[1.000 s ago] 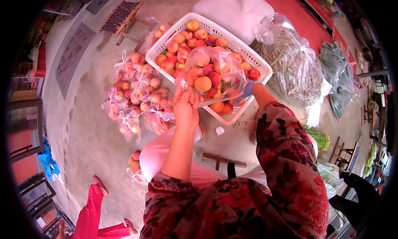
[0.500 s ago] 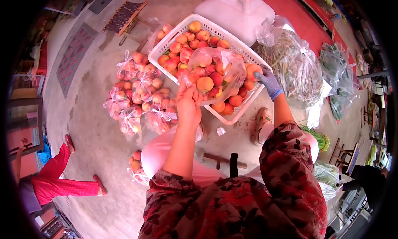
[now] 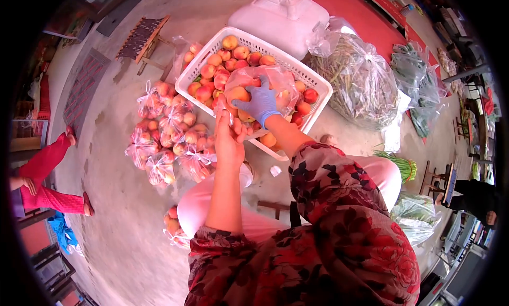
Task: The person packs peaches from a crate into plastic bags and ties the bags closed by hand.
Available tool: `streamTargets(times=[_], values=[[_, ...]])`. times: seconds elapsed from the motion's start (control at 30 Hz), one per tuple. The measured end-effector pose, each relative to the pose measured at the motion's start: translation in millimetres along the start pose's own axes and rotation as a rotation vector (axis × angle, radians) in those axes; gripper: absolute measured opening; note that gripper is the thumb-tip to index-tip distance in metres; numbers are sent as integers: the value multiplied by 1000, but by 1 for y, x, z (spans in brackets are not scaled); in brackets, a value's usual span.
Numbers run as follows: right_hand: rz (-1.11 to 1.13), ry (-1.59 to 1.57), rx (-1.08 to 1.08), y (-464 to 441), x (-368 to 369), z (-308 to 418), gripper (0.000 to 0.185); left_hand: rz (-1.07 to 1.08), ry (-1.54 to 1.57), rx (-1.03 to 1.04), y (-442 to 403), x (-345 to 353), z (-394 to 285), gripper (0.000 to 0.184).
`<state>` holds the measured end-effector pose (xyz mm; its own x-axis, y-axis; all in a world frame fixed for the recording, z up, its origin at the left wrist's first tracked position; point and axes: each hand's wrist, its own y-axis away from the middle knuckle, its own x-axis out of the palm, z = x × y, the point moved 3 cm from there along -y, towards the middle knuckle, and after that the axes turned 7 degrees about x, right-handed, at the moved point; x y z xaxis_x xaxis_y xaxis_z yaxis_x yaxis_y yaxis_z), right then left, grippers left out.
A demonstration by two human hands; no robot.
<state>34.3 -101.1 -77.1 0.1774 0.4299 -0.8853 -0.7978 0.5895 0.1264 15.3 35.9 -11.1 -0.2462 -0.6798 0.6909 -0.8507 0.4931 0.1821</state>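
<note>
A white plastic basket [image 3: 321, 105] holds many red and yellow peaches [image 3: 222, 79]. Over its near part lies a clear plastic bag [image 3: 278, 75] with peaches in it. My bare left hand [image 3: 229, 133] is closed on the bag's edge at the basket's near left side. In a blue glove, my right hand [image 3: 261, 102] reaches over the bag's mouth, its fingers round an orange peach [image 3: 237, 96]. Knotted bags of peaches [image 3: 172, 127] are heaped on the floor left of the basket.
Behind the basket stands a large white jug [image 3: 281, 17]. To the right are a big bag of stalks [image 3: 355, 80], bagged greens [image 3: 416, 83] and green stems [image 3: 405, 167]. A low stool [image 3: 142, 38] stands back left. People are at the far left [image 3: 50, 200] and far right [image 3: 472, 197].
My right hand has moved left from the basket's right side, carrying a peach to the bag. My left hand still grips the bag. The person in red trousers has moved further left.
</note>
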Motion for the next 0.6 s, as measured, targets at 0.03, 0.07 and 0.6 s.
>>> streamTargets(times=[0.03, 0.07, 0.6], values=[[-15, -119, -38, -1, 13, -5, 46, 32, -27, 10, -1, 1, 2, 51], [-28, -240, -79, -3, 24, -14, 44, 23, -39, 1, -2, 2, 5, 49], [69, 252, 32, -58, 62, -210, 35, 6, -25, 0, -9, 19, 21, 52]])
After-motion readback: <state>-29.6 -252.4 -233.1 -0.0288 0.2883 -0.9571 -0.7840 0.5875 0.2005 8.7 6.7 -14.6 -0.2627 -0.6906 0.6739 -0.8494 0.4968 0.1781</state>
